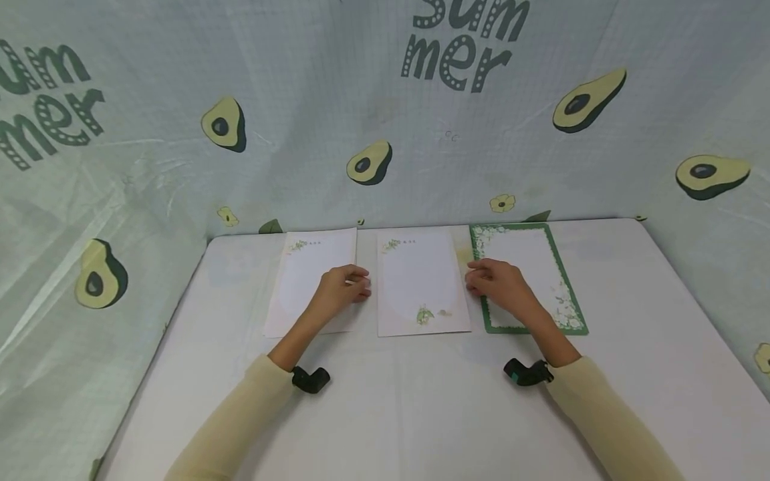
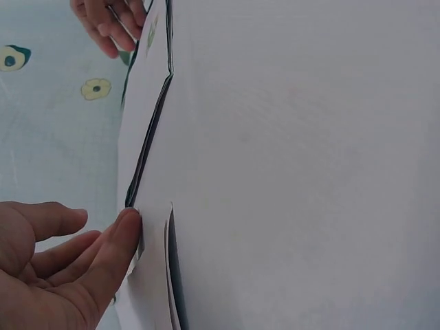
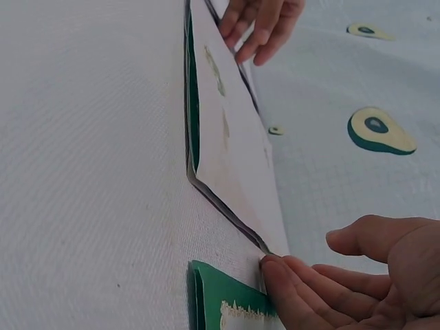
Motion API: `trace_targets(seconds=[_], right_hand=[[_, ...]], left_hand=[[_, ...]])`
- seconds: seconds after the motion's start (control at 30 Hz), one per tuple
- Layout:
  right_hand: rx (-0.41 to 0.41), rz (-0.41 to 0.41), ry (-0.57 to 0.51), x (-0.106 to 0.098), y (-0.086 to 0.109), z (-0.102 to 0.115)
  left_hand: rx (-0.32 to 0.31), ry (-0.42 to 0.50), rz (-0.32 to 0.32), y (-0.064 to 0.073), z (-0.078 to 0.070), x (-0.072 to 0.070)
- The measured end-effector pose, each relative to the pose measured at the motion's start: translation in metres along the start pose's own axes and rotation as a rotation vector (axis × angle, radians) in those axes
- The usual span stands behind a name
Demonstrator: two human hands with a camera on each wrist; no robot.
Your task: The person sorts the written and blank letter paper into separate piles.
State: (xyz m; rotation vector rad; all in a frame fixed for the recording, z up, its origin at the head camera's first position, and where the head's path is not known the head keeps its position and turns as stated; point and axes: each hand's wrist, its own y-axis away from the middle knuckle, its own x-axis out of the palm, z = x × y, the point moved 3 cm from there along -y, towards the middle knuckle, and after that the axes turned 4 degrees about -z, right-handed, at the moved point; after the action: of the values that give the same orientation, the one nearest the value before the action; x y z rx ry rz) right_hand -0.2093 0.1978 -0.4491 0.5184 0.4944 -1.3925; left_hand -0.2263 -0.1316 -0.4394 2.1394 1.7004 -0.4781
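My left hand point(image 1: 338, 288) is over the right edge of the left sheet of stationery point(image 1: 301, 280), with its fingertips close to the left side of the middle sheet point(image 1: 418, 277). In the left wrist view the thumb stands apart and the fingers point(image 2: 113, 254) reach to the end of the middle stack's dark edge. My right hand point(image 1: 499, 284) is over the left border of the green-framed sheet point(image 1: 562, 277). Its fingertips reach toward the middle sheet's right side. The right wrist view shows that thumb raised away from the fingers point(image 3: 295, 285). Both hands look relaxed.
The three papers lie in a row near the back of a white-covered table point(image 1: 385, 407). Each looks like a thin stack in the wrist views. Behind and beside the table hangs a pale curtain point(image 1: 301, 100) with avocado prints. A black wrist camera point(image 1: 311, 379) sits by the left cuff.
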Motion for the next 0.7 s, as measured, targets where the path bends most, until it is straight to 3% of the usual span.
trace_targets(seconds=[0.23,0.4,0.7], right_hand=[[0.054,0.041,-0.039,0.003,-0.002,0.001],[0.051,0.036,-0.056,0.003,-0.005,0.004],[0.102,0.043,-0.108,0.010,-0.013,0.003]], left_hand=[[-0.041,0.072,0.024,-0.002,0.002,0.004],[-0.037,0.059,0.024,-0.006,0.001,0.006],[-0.086,0.060,0.039,-0.014,0.006,0.012]])
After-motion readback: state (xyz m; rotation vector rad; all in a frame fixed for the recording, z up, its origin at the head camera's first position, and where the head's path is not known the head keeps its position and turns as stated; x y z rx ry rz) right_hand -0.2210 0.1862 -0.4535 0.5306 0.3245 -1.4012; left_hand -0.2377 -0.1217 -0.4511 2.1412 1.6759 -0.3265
